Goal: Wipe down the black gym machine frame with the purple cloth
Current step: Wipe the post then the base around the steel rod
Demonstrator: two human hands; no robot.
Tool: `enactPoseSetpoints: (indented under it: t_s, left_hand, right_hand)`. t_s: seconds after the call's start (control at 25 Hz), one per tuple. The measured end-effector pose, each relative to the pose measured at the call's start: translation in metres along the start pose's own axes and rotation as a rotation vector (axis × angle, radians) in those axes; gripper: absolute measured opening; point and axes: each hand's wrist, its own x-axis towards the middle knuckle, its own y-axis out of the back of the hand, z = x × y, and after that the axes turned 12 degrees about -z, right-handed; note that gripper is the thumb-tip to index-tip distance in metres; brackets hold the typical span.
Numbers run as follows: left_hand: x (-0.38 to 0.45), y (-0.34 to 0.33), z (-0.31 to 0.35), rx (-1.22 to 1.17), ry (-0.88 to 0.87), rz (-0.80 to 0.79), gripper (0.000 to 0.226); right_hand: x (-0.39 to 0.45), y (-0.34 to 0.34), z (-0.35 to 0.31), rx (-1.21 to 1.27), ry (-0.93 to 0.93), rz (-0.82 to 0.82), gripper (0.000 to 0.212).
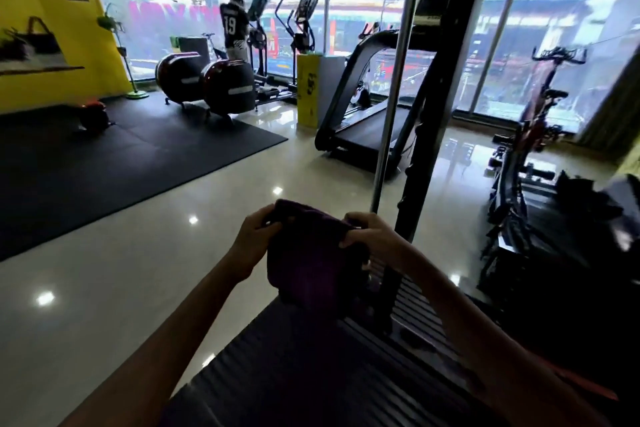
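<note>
The purple cloth (308, 253) hangs in front of me, held up by both hands. My left hand (254, 239) grips its upper left edge and my right hand (369, 230) pinches its upper right edge. The black gym machine frame (438, 87) rises as a dark upright post just right of my right hand, with a chrome guide rod (394, 80) beside it on the left. The cloth is apart from the post. A black ribbed platform (311, 367) of the machine lies below my arms.
A treadmill (367, 114) stands behind the post. A spin bike (540, 104) and dark equipment are at the right. Two air bikes (207, 83) sit on a black floor mat (104, 156) at the left. Glossy tiled floor (156, 270) stretches to my left.
</note>
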Motion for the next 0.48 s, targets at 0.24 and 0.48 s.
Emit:
enactPoseSetpoints:
  t_s: [0.24, 0.48]
  left_hand:
    - [0.149, -0.015, 0.037, -0.199, -0.098, -0.236, 0.013]
    - [0.270, -0.023, 0.052, -0.165, -0.208, -0.476, 0.007]
  right_hand:
    - [0.040, 0.081, -0.039, 0.348, 0.057, 0.076, 0.029]
    - [0.088, 0.136, -0.063, 0.146, -0.091, 0.380, 0.017]
